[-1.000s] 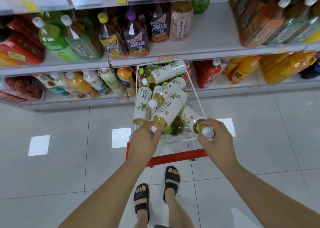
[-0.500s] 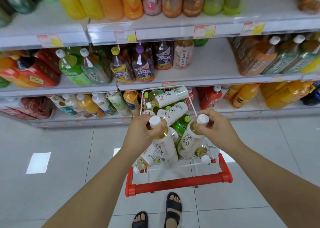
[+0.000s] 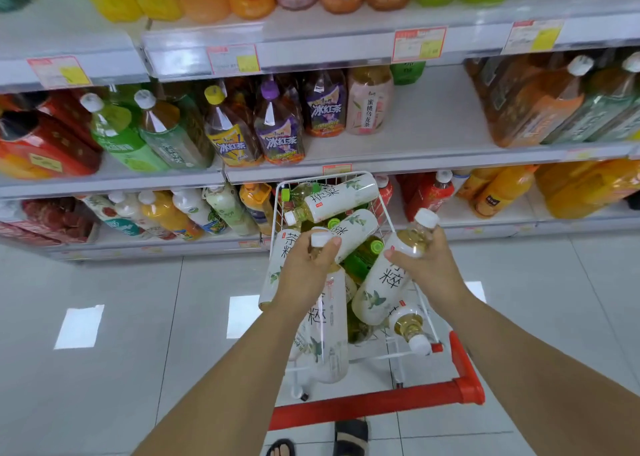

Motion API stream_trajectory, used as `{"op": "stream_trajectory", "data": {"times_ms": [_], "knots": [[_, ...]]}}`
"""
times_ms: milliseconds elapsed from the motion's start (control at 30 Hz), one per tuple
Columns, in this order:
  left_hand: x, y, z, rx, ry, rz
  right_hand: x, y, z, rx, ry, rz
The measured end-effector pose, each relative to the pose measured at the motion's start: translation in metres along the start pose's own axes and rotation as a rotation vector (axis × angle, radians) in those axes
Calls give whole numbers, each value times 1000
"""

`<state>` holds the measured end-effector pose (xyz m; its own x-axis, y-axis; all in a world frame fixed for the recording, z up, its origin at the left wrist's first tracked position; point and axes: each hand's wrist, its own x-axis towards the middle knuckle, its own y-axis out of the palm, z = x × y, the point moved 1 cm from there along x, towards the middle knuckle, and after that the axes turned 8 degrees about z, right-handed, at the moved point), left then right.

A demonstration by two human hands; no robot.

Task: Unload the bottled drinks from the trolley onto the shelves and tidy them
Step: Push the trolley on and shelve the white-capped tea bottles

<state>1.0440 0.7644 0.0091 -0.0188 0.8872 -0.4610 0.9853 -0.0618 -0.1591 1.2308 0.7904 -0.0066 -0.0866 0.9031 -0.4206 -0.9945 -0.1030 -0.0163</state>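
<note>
Clutching left bottle (image 3: 330,345) in left hand (image 3: 304,272), right bottle (image 3: 384,282) in right hand (image 3: 429,268), by the necks only: could slip into trolley (image 3: 381,409).

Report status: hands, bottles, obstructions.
Left hand grips first tea bottle at neck; right hand grips second tea bottle. Both over trolley. Bare shelf gap ahead, unobstructed.

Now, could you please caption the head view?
Left grip holds one white-labelled tea bottle, right grip another, over white wire trolley.
</note>
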Motion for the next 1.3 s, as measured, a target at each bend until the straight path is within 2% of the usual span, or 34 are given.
{"op": "stream_trajectory", "data": {"times_ms": [67,133,200,300,400,533,667,767,933,1067,1300], "knots": [[0,-2,16,24,13,88,7,8,-8,-8,-3,10],[-12,4,36,151,-1,145,15,11,-16,-25,-2,-10],[-31,18,56,343,-25,129,20,11,-25,-66,36,-37],[-44,43,63,396,-54,83,23,11,-40,-110,109,-123],[-39,58,63,357,-75,25,24,14,-45,-117,147,-189],[-34,58,63,229,-90,43,25,18,-41,-96,134,-206],[-34,35,51,-30,-121,70,8,25,-20,-90,59,-135],[-42,7,17,-179,-114,67,-14,35,14,-77,-6,-88],[-62,-47,-76,-210,91,106,-46,52,117,-108,-150,-41],[-89,-79,-167,-112,364,133,-74,64,222,-85,-319,13],[-157,-136,-297,-2,702,-10,-140,88,374,-51,-609,124]]}}
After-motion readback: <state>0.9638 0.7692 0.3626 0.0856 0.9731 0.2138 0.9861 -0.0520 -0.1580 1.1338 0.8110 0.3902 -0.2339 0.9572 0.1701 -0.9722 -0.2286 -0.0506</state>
